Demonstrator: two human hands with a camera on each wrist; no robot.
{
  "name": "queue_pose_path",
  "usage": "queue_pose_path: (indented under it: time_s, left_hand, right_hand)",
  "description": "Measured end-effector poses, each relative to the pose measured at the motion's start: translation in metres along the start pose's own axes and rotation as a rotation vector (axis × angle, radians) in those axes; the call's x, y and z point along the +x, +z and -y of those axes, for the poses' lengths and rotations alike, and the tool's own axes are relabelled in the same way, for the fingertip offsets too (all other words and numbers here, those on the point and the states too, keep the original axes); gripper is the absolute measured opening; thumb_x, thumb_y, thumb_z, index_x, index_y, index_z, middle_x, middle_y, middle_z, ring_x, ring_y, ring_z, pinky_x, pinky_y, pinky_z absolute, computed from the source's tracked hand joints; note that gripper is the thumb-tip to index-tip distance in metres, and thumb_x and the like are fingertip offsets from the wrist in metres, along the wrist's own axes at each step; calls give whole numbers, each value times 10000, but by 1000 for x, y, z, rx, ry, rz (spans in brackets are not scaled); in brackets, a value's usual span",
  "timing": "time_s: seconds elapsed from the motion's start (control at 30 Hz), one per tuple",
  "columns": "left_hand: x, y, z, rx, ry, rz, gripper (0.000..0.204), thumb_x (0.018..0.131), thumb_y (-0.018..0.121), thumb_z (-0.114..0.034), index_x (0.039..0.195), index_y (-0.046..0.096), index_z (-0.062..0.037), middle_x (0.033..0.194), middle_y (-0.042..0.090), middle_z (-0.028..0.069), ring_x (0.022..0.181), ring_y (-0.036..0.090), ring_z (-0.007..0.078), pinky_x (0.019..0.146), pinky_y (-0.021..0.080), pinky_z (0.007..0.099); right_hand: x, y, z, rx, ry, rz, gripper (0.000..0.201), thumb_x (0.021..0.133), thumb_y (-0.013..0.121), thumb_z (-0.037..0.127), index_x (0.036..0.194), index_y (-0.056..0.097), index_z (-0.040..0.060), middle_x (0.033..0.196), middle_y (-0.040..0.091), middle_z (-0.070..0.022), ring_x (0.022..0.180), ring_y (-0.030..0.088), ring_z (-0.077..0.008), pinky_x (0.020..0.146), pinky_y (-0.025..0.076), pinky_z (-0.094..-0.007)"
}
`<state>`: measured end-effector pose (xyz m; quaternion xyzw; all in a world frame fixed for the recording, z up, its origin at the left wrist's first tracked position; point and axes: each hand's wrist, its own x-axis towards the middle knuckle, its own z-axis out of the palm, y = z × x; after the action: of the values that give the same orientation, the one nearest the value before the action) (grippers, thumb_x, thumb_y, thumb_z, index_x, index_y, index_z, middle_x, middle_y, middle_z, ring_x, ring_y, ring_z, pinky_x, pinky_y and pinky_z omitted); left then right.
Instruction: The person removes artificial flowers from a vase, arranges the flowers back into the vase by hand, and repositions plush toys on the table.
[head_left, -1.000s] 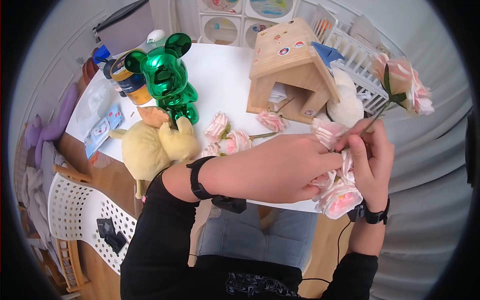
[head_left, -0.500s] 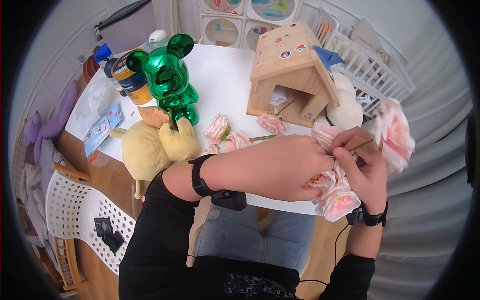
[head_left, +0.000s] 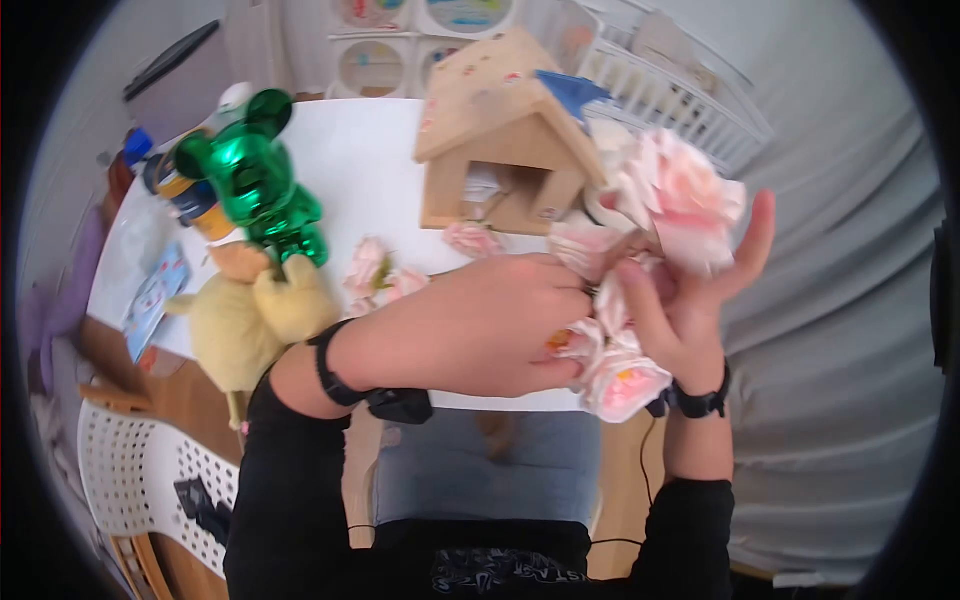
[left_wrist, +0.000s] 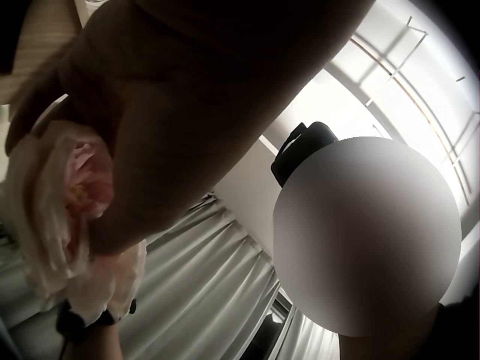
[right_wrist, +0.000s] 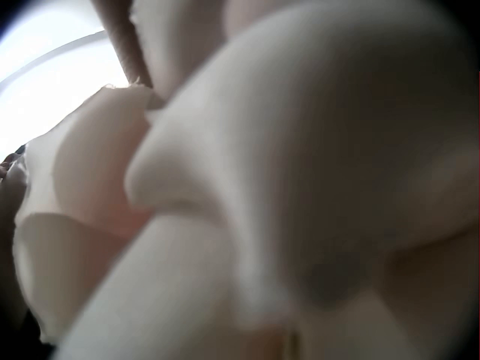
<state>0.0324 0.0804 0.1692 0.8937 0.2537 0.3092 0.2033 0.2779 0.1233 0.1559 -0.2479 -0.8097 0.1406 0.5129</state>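
My left hand (head_left: 490, 320) grips a bunch of pale pink artificial roses (head_left: 625, 388), their stems hidden behind the fingers. In the left wrist view a rose (left_wrist: 86, 191) with a deeper pink centre sits against that hand's fingers. My right hand (head_left: 690, 315) is close against the left, thumb and fingertips pinching the stem of a large pink rose (head_left: 690, 195) beside the bunch, one finger stretched outward. Blurred petals (right_wrist: 300, 150) fill most of the right wrist view. More pink roses (head_left: 370, 270) lie on the white table (head_left: 370, 140) beyond the left forearm.
A wooden toy house (head_left: 500, 130) stands behind the hands. To the left are a shiny green bear figure (head_left: 255, 180), a yellow plush toy (head_left: 235, 320) and a blue-and-white packet (head_left: 158, 300). A white crib (head_left: 670, 90) and grey curtain (head_left: 820, 350) are at the right.
The head view has swung, shifting the scene leftward. The large rose in my right hand, held out to the right before, has come in close over the bunch. The left hand keeps its grip.
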Motion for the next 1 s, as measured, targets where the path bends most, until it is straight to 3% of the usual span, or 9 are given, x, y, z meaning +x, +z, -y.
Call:
queue_pose_path:
  time_s: [0.1,0.2,0.33,0.4,0.53,0.6,0.73,0.8,1.0]
  left_hand:
    - [2,2,1,5,11,-25,245,846,776,-175,983,675,2,967,664,172,922,671,404,818,562,476]
    - [1,4,3,-7,18,-44,250,846,779,-177,991,681,1,964,667,168,914,677,405,809,559,483]
    - [4,-2,-1,-40,-44,31,247,850,780,-186,996,694,-6,956,674,168,909,680,401,811,559,482]
    - [3,-5,-4,-23,-61,39,256,857,781,-205,1022,709,-22,928,676,175,900,679,404,807,558,482]
    - [3,-6,-4,-11,-90,72,274,864,789,-229,1040,713,-33,918,692,177,904,686,407,812,558,477]
    - [1,1,2,-31,-34,12,302,869,802,-260,1053,709,-39,943,714,175,916,694,414,827,561,479]
    - [2,-6,-6,-58,-92,44,311,877,800,-276,1064,712,-43,977,730,161,927,694,416,847,564,478]
    - [2,-9,-9,-110,-131,59,305,894,790,-278,1093,717,-58,994,728,151,945,684,414,874,565,468]
    - [-1,-5,-6,-178,-143,43,361,918,789,-281,1217,715,-94,1013,721,114,959,678,364,905,556,435]
  right_hand:
    - [2,-1,-1,106,16,-38,977,922,791,-2,1664,161,-74,1750,129,-251,1436,544,-341,1185,442,-452]
    - [14,-8,2,-91,-90,124,956,895,806,7,1644,214,-30,1622,374,-242,1357,580,-338,1131,475,-434]
    - [7,-15,-7,-5,-71,145,762,895,789,3,1519,351,-4,1557,464,-228,1253,616,-290,1062,505,-406]
    - [18,-16,-3,-141,-327,118,608,881,802,3,1363,433,27,1369,594,-189,1094,659,-254,954,541,-379]
    - [33,-6,4,-64,-390,189,556,863,843,30,1277,472,45,1171,650,-140,979,683,-247,870,565,-368]
    - [35,15,5,246,-339,-24,504,854,869,51,1213,517,70,1022,664,-99,913,681,-222,817,566,-358]
    - [11,-10,0,2,-235,169,570,878,892,22,1200,430,110,1205,625,-124,1129,684,-201,958,560,-398]
    - [16,2,-7,137,-312,15,451,828,810,-20,1177,554,108,993,699,-73,866,663,-249,760,552,-375]
    - [19,-11,-1,42,-304,200,471,774,714,-58,1211,616,88,978,692,-87,847,664,-294,775,547,-373]
